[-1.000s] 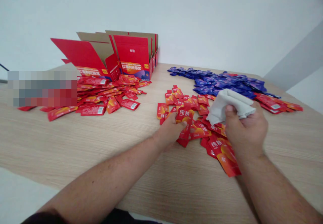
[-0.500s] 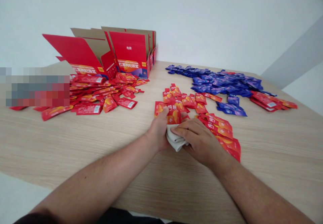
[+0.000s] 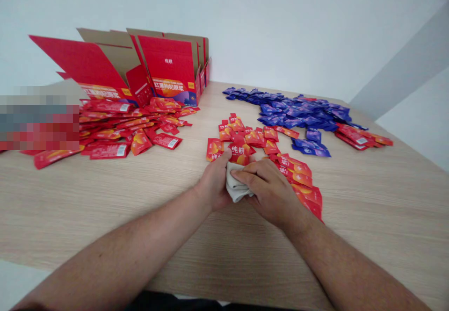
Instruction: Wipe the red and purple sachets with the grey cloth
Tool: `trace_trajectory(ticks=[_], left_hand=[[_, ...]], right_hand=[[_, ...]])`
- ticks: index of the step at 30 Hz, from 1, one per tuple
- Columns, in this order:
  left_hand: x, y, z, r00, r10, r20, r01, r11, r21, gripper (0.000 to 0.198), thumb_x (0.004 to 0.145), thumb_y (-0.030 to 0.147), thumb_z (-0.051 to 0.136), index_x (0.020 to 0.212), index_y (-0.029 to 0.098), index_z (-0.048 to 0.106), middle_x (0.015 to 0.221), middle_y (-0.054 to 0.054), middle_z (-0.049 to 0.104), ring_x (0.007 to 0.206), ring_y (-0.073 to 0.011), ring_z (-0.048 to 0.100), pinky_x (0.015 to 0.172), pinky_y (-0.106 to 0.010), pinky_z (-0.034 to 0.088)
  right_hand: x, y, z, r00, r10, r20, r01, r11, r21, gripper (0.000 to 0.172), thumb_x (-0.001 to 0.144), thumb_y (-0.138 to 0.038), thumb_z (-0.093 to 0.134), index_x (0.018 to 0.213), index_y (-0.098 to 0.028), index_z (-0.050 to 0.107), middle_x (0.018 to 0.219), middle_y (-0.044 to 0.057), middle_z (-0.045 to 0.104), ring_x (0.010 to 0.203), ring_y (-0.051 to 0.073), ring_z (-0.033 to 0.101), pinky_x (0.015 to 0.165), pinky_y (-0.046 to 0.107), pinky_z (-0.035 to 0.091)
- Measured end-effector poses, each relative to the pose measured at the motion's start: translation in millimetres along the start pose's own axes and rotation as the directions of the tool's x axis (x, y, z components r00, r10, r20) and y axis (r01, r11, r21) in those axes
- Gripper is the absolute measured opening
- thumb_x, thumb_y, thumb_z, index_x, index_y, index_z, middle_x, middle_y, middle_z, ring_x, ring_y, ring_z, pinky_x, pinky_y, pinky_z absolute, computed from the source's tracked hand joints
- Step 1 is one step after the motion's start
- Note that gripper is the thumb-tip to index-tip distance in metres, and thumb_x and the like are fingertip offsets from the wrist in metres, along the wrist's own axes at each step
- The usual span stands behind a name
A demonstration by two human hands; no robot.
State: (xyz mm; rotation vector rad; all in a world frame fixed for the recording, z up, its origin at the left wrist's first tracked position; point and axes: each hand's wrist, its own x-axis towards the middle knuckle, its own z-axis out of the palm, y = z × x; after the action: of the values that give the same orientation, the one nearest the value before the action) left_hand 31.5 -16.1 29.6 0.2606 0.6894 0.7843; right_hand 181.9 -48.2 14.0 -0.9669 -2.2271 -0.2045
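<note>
Between my hands, over the middle of the table, is a red sachet (image 3: 239, 154) with white lettering. My left hand (image 3: 218, 180) grips it from the left, thumb along its edge. My right hand (image 3: 268, 187) pinches a folded pale cloth (image 3: 235, 184) and presses it on the sachet's lower part, which the cloth hides. Just beyond my fingers lie several loose red sachets (image 3: 254, 136). Overlapping red sachets (image 3: 298, 173) lie in a row to the right, partly behind my right hand and forearm.
At the back left stand open red cartons (image 3: 168, 63) with raised flaps. A heap of red sachets (image 3: 115, 128) lies before them. Blue sachets (image 3: 301, 110) are piled at the back right, with a small red stack (image 3: 354, 138) beside them. A blurred patch covers the far left.
The cloth has moved slightly up the sachet, covering more of its lower part. The whole scene has shifted a little to the left in view.
</note>
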Motion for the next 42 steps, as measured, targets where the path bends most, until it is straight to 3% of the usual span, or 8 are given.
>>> trace_trajectory(ticks=[5,14,20,25,31,35,38,42], left_hand=[[5.3,-9.9,-3.3,0.992,0.038,0.124,-0.038,0.999,0.000,0.044,0.106,0.043,0.035,0.106,0.017,0.070,0.095,-0.009,0.075,0.076,-0.0194,0.068,0.068,-0.032,0.054],[1.7,16.1,-4.3,0.996,0.031,0.087,-0.025,0.997,-0.067,0.051,0.100,0.043,0.035,0.082,0.012,0.070,0.073,-0.010,0.070,0.063,-0.0182,0.066,0.064,-0.030,0.057],[5.7,11.5,-6.1,0.998,0.061,0.004,-0.061,0.998,-0.008,0.014,0.086,0.015,0.055,0.086,0.012,0.070,0.078,-0.008,0.074,0.070,-0.0188,0.071,0.073,-0.033,0.061],[9.5,0.1,-4.9,0.983,0.177,-0.048,-0.166,0.970,0.177,0.019,0.085,0.005,0.060,0.099,0.012,0.070,0.092,-0.010,0.077,0.075,-0.0199,0.073,0.075,-0.035,0.062],[7.3,-14.8,-1.9,0.993,0.085,0.081,-0.096,0.985,0.142,0.023,0.099,0.028,0.053,0.100,0.015,0.072,0.093,-0.011,0.077,0.076,-0.0211,0.073,0.073,-0.034,0.061],[7.2,-3.5,-1.1,0.997,-0.013,0.081,0.010,0.999,0.035,0.044,0.105,0.036,0.036,0.090,0.012,0.071,0.083,-0.012,0.076,0.072,-0.0200,0.072,0.072,-0.032,0.061],[10.8,13.2,-2.6,0.996,0.088,0.013,-0.088,0.996,-0.025,0.056,0.106,0.045,0.028,0.093,0.011,0.070,0.086,-0.014,0.076,0.080,-0.0232,0.074,0.079,-0.037,0.063],[15.5,34.1,-7.0,0.958,0.279,-0.066,-0.282,0.959,-0.036,0.040,0.104,0.036,0.036,0.098,0.012,0.068,0.088,-0.012,0.076,0.086,-0.0241,0.075,0.093,-0.044,0.060]], right_hand=[[-2.4,11.9,-0.5,0.969,0.193,-0.154,-0.206,0.976,-0.076,0.046,0.084,-0.007,0.066,0.129,-0.018,0.068,0.106,0.012,0.068,0.100,0.029,0.062,0.086,0.044,0.055],[1.9,-10.5,2.8,0.996,-0.082,0.043,0.076,0.988,0.134,0.033,0.088,-0.012,0.069,0.120,-0.021,0.070,0.100,0.007,0.071,0.091,0.023,0.062,0.082,0.038,0.054],[1.4,5.2,-15.5,0.944,0.160,-0.288,-0.154,0.987,0.041,0.039,0.089,-0.013,0.069,0.126,-0.024,0.068,0.104,0.009,0.069,0.095,0.024,0.064,0.081,0.039,0.055],[3.3,12.3,-26.3,0.880,0.224,-0.418,-0.267,0.962,-0.048,0.036,0.090,-0.015,0.068,0.124,-0.025,0.070,0.101,0.007,0.072,0.095,0.026,0.064,0.087,0.044,0.053],[2.6,13.4,-10.9,0.979,0.112,-0.173,-0.132,0.985,-0.112,0.040,0.085,-0.009,0.068,0.124,-0.020,0.070,0.105,0.011,0.070,0.097,0.027,0.062,0.084,0.044,0.051],[3.5,4.1,-4.5,0.999,0.033,-0.013,-0.034,0.997,-0.066,0.037,0.083,-0.004,0.067,0.117,-0.018,0.073,0.102,0.010,0.071,0.094,0.026,0.060,0.085,0.042,0.051],[3.7,-4.9,-4.5,0.988,-0.072,0.137,0.070,0.997,0.023,0.032,0.085,-0.009,0.070,0.116,-0.017,0.073,0.102,0.009,0.072,0.093,0.025,0.060,0.085,0.041,0.051],[1.3,-5.8,-4.0,0.978,-0.105,0.179,0.081,0.988,0.135,0.032,0.087,-0.010,0.069,0.118,-0.017,0.072,0.102,0.009,0.071,0.092,0.024,0.061,0.082,0.039,0.052]])
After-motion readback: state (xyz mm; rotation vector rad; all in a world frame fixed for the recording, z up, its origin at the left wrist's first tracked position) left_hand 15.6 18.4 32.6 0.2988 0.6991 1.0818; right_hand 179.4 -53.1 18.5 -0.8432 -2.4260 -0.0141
